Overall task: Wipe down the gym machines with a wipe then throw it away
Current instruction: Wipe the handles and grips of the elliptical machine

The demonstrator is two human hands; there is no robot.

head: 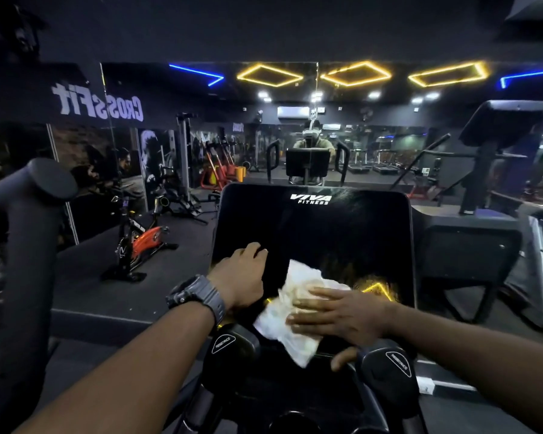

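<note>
A black console screen (314, 233) marked VIVA FITNESS stands right in front of me. A crumpled white wipe (292, 311) lies flat on its lower part. My right hand (339, 314) presses on the wipe with straight, spread fingers. My left hand (243, 272), a dark watch on its wrist, rests on the screen's lower left edge; its fingers curve over that edge. Two black handle knobs (232, 346) marked RESISTANCE sit just below the screen.
A thick dark handlebar (29, 214) rises at the left. An orange and black spin bike (141, 242) stands on the floor beyond it. Another machine's console (502, 126) is at the right. A mirror wall ahead reflects the gym.
</note>
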